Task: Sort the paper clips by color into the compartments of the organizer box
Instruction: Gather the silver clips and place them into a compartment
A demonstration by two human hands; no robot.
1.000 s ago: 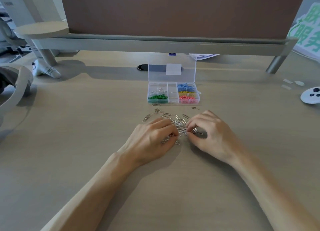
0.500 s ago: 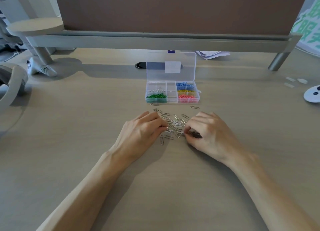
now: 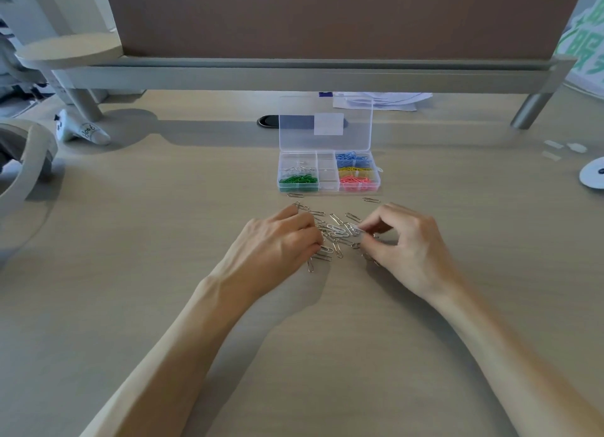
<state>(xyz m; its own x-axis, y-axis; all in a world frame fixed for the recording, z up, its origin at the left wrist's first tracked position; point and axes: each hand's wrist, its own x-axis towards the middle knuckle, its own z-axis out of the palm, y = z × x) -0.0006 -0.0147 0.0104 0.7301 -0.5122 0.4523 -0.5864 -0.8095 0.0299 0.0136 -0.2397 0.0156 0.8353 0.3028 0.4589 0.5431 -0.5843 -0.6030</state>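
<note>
While the left hand curls onto the silver paper clips, its grip hidden, the right hand pinches one clip. Between them the silver heap lies unsorted on the bench. Beyond the hands, the organizer box already holds green, blue, yellow and pink, plus a few silver.

A pale wooden desk fills the view. At its far edge stands a brown partition panel on a grey rail with round metal legs — a small round shelf sits at the left end.
</note>
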